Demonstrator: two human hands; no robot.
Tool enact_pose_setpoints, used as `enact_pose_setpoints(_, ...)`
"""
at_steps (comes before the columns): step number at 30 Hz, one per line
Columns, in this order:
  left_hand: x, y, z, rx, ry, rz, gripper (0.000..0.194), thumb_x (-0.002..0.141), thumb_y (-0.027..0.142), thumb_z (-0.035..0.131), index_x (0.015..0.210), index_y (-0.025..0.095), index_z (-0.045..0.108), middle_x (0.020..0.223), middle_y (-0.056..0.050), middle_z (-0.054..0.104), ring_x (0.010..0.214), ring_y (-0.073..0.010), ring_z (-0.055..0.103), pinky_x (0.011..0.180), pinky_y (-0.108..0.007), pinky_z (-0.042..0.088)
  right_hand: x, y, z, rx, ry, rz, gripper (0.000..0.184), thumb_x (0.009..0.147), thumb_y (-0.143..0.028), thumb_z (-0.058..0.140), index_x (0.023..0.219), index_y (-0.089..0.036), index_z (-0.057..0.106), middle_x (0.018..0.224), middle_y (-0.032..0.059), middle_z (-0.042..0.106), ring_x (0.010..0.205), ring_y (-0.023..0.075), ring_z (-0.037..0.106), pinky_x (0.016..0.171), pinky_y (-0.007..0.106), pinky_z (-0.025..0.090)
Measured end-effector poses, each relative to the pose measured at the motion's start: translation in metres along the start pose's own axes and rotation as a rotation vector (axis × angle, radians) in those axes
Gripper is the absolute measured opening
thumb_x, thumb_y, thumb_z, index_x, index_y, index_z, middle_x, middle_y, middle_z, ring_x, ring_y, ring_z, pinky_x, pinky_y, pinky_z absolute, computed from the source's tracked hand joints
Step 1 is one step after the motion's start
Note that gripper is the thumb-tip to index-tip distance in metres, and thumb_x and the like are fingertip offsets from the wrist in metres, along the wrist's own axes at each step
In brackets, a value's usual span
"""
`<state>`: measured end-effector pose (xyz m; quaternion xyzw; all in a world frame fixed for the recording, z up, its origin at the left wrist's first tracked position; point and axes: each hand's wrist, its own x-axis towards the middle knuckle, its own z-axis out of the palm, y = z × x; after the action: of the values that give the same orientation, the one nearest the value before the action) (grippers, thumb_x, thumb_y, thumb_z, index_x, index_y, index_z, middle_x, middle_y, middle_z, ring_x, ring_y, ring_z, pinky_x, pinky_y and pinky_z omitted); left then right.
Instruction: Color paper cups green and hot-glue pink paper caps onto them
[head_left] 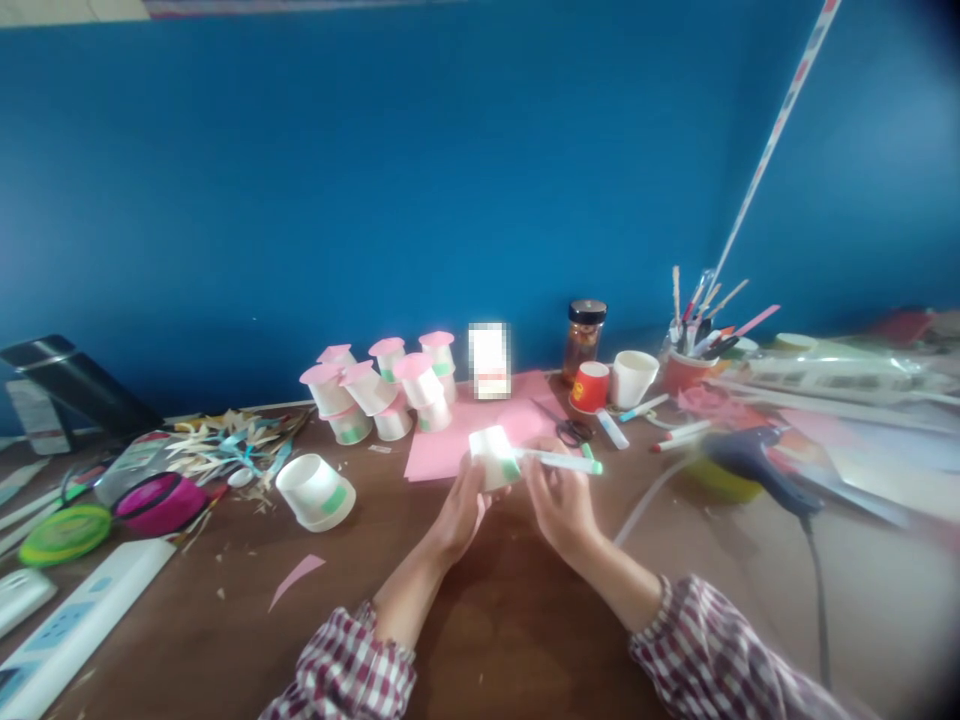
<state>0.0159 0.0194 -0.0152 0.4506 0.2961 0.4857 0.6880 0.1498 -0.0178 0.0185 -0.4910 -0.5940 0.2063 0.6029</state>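
My left hand (459,505) grips a white paper cup (491,455) with a green patch on its side, held above the table. In my right hand (561,500) is a marker (559,460) with a white barrel and a green end, its other end close to the cup's side. Whether the marker's tip touches the cup I cannot tell. Sheets of pink paper (442,447) lie just behind the hands. To the left, another white cup (309,490) with a green patch stands upside down on the table.
Stacked cups with pink paper tops (367,385) stand at the back left. A red cup (590,388), a white cup (635,378), a lidded jar (585,340) and scissors (576,432) are at the back right. A glue gun (761,460) lies right; a power strip (90,620) lies left.
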Motion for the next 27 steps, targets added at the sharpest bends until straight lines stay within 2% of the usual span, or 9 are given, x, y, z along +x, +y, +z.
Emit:
enact_pose_setpoints(3,-0.0001,-0.0011,0.0,0.019,-0.007,0.005,0.038,0.086,0.048,0.045,0.11,0.019,0.054,0.111,-0.009,0.062,0.103,-0.0227,0.056,0.093,-0.04,0.04,-0.0003,-0.0005,0.0002,-0.015,-0.005,-0.002,0.01,0.087,-0.025,0.048,0.086,-0.019,0.055,0.063,-0.0007,0.059,0.054,0.0127,0.054,0.051,0.022,0.044)
enact_pose_setpoints(10,-0.0008,-0.0046,-0.0006,0.011,0.002,-0.028,0.041,0.086,0.046,0.047,0.121,0.025,0.049,0.128,-0.009,0.053,0.119,-0.0249,0.047,0.101,-0.044,0.033,0.0014,0.0005,-0.001,-0.089,-0.001,-0.031,0.011,0.087,-0.025,0.048,0.087,-0.018,0.056,0.065,0.0,0.06,0.054,0.013,0.056,0.051,0.022,0.046)
enact_pose_setpoints(18,-0.0019,-0.0024,0.0007,-0.027,-0.015,-0.029,0.039,0.084,0.045,0.051,0.117,0.024,0.052,0.122,-0.01,0.058,0.118,-0.026,0.05,0.102,-0.046,0.033,0.0028,0.0009,-0.001,-0.13,-0.001,-0.087,0.01,0.088,-0.023,0.047,0.087,-0.019,0.056,0.071,0.0011,0.061,0.059,0.0135,0.057,0.059,0.023,0.047)
enact_pose_setpoints(27,-0.0016,-0.0055,-0.0003,-0.035,0.021,-0.024,0.039,0.081,0.044,0.055,0.114,0.023,0.054,0.117,-0.01,0.06,0.117,-0.0263,0.05,0.1,-0.045,0.036,0.0026,0.0024,-0.001,-0.14,-0.004,-0.09,0.012,0.088,-0.025,0.047,0.088,-0.018,0.057,0.075,0.0031,0.063,0.065,0.0151,0.06,0.063,0.024,0.049)
